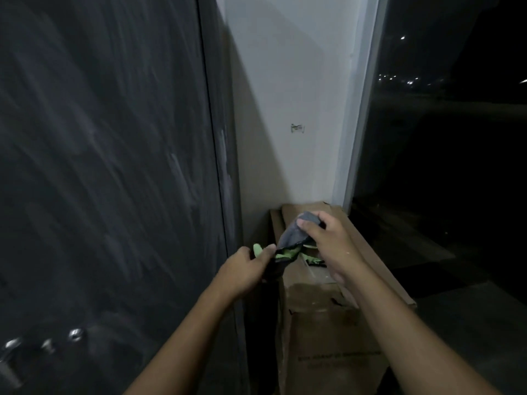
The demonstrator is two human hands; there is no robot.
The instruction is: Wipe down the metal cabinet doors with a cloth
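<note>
The fingers of your left hand (245,269) pinched the lower, green-lined edge of the cloth (291,240). The fingers of your right hand (328,243) were curled round its grey upper end, so the cloth hung stretched between both hands. It was over the top of a cardboard box (328,317) and clear of the cabinet door (114,166). That dark metal door stood to your left, streaked with pale smears. Behind the box rose a white wall (291,95), with a dark window (456,152) to its right.
</note>
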